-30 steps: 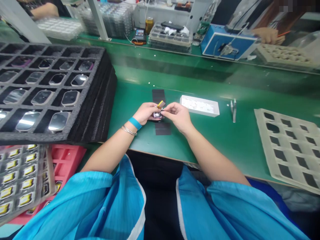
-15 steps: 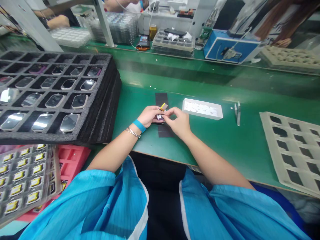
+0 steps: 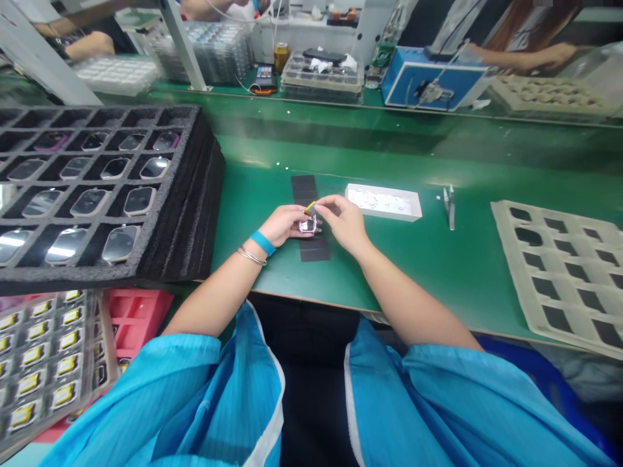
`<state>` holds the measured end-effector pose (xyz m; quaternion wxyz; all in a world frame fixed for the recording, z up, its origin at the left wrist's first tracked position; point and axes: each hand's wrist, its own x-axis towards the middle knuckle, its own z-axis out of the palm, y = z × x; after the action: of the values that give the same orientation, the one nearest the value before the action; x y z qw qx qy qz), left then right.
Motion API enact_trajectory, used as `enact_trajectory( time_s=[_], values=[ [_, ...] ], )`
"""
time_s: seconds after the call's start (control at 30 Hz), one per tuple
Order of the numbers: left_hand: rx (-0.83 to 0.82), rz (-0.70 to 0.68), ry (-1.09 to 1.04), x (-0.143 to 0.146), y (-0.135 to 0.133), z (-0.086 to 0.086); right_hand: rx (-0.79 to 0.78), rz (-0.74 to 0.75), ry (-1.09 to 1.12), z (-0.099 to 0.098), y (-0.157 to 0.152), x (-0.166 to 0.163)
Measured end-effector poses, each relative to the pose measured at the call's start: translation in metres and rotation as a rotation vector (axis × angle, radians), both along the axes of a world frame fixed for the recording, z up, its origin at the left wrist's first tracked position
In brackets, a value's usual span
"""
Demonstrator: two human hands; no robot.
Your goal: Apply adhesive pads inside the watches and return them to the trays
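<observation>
Over a black strip mat (image 3: pixel 304 186) on the green bench, my left hand (image 3: pixel 281 227) grips a small smartwatch case (image 3: pixel 307 226), its open inside facing up. A small flat grey piece with a yellow edge (image 3: pixel 310 208) stands tilted at the top of the case; whether it is joined to it I cannot tell. The thumb and forefinger of my right hand (image 3: pixel 346 224) are closed at the edge of this piece. To the right are a white box (image 3: pixel 415 207) of small bits and a pair of tweezers (image 3: pixel 451 209).
At left stand stacked black foam trays (image 3: pixel 187 214) of watches, above a clear tray (image 3: pixel 53 363) of yellow parts and a red tray (image 3: pixel 141 311). A beige tray (image 3: pixel 523 285) lies at right. Beyond the bench are a blue machine (image 3: pixel 413 81) and a co-worker's arm (image 3: pixel 530 61).
My right fingers have moved up from the inside of the case to the yellow-edged piece. My left hand still holds the case. The whole view has shifted slightly.
</observation>
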<state>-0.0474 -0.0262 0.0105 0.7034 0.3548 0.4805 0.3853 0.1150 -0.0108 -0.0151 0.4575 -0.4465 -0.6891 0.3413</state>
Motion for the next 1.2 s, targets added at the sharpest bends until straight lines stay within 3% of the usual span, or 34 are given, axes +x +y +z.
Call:
enact_trajectory(
  time_s=[0.17, 0.33, 0.53, 0.77, 1.0, 1.2],
  values=[
    [0.023, -0.083, -0.059, -0.003, 0.0, 0.0, 0.138, -0.047, -0.142, 0.007, -0.009, -0.001],
    [0.009, 0.003, 0.012, 0.0, 0.002, -0.006, 0.296, -0.027, -0.387, 0.007, -0.015, -0.004],
    [-0.076, 0.085, -0.179, -0.006, 0.007, -0.007, 0.362, 0.057, -0.524, 0.001, -0.013, -0.007],
    [0.036, 0.045, -0.153, -0.009, 0.008, -0.008, 0.26, 0.041, -0.308, -0.002, -0.009, -0.004],
    [0.093, -0.009, -0.05, -0.008, 0.007, -0.011, -0.185, 0.166, 0.066, -0.017, 0.003, -0.007],
    [0.143, -0.025, -0.049, -0.01, 0.009, -0.014, -0.26, 0.154, 0.024, -0.009, 0.001, -0.011]
  ],
)
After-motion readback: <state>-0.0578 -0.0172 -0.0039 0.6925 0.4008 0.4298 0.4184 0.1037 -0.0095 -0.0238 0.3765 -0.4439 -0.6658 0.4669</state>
